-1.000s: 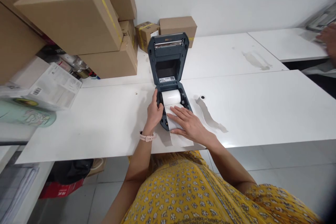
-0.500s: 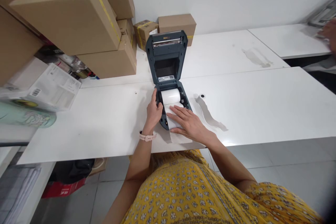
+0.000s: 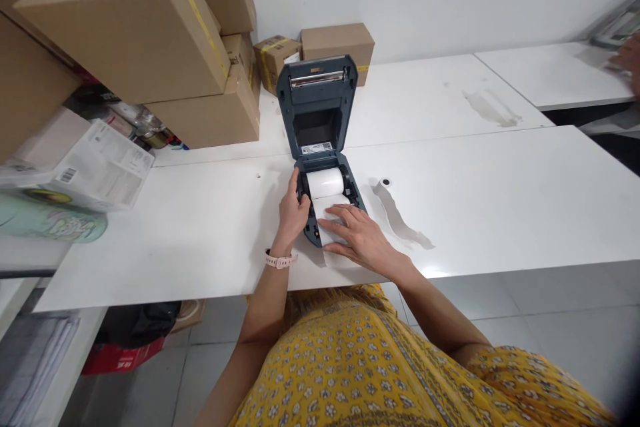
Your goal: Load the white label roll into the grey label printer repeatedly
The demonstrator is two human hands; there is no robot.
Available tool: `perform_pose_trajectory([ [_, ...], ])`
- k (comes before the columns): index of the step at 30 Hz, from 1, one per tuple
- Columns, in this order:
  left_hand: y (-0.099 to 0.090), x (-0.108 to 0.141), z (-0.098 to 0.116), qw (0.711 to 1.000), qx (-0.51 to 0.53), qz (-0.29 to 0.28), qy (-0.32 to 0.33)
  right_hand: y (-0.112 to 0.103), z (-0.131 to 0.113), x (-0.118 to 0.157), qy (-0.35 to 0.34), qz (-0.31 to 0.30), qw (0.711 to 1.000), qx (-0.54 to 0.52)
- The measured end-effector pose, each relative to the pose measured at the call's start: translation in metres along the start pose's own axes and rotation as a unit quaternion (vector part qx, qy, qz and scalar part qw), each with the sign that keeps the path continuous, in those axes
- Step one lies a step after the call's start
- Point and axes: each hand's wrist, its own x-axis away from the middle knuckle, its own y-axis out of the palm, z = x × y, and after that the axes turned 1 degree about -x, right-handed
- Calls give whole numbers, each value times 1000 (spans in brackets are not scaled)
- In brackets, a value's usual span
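Note:
A dark grey label printer (image 3: 320, 107) stands on the white table with its lid raised. Inside its base lies a white paper roll (image 3: 325, 183), and a strip of paper (image 3: 329, 235) runs from it toward the table's front edge. My left hand (image 3: 293, 212) grips the printer's left side, fingers outside and thumb over the rim. My right hand (image 3: 357, 233) lies on the paper strip with its fingers spread, covering part of the strip and the printer's front. To the right, a small core with a curled backing strip (image 3: 397, 217) rests on the table.
Stacked cardboard boxes (image 3: 130, 40) fill the back left, and two smaller boxes (image 3: 337, 47) stand behind the printer. At the left are a white carton (image 3: 107, 160) and a green cylindrical item (image 3: 55, 217). Part of a person's hand (image 3: 631, 63) shows at the far right.
The fingers of my right hand have bent slightly and shifted a little on the paper strip. My left hand stays on the printer's side. Less of the strip's front end shows.

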Motion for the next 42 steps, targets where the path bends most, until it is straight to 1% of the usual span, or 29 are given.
perform_pose_trajectory([
  [5, 0, 0, 0, 1000, 1, 2, 4, 0, -4, 3, 8, -5, 1000, -11],
  [12, 0, 0, 1, 1000, 2, 1, -6, 3, -7, 10, 3, 10, 1000, 8],
  [20, 0, 0, 1, 1000, 1, -4, -6, 4, -7, 10, 8, 13, 1000, 1],
  [27, -2, 1, 5, 1000, 0, -14, -28, 4, -7, 11, 9, 13, 1000, -5],
  [31, -3, 1, 4, 999, 5, -16, -28, 5, -6, 12, 16, 12, 1000, -18],
  [37, -2, 2, 4, 999, 7, -14, -30, 6, -6, 12, 10, 19, 1000, -11],
  [42, 0, 3, 0, 999, 24, -9, -21, 6, -6, 12, 18, 12, 1000, -19],
])
